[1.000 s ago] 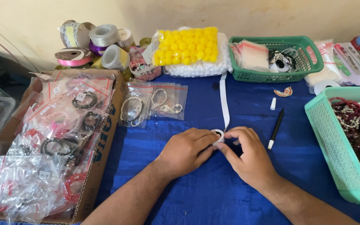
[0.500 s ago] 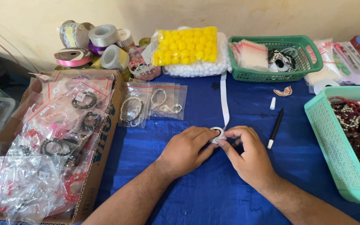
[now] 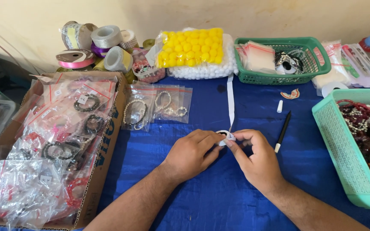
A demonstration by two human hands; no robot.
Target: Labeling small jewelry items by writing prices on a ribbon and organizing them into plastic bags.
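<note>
Both hands pinch a small white tape roll on the blue cloth.

Head view: the left hand (image 3: 192,153) and right hand (image 3: 255,160) close their fingertips on the tape roll (image 3: 225,137) between them; its white strip (image 3: 230,102) runs straight away toward the yellow balls (image 3: 190,47).

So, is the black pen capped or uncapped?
Uncapped, it seems: the pen lies on the blue cloth, with a small white cap apart from it.

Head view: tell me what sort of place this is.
Probably a home craft or jewellery-packing table. A cardboard box holds bagged bracelets, ribbon rolls stand at the back, and a teal basket holds beaded strands. Both hands work a white strip.
</note>
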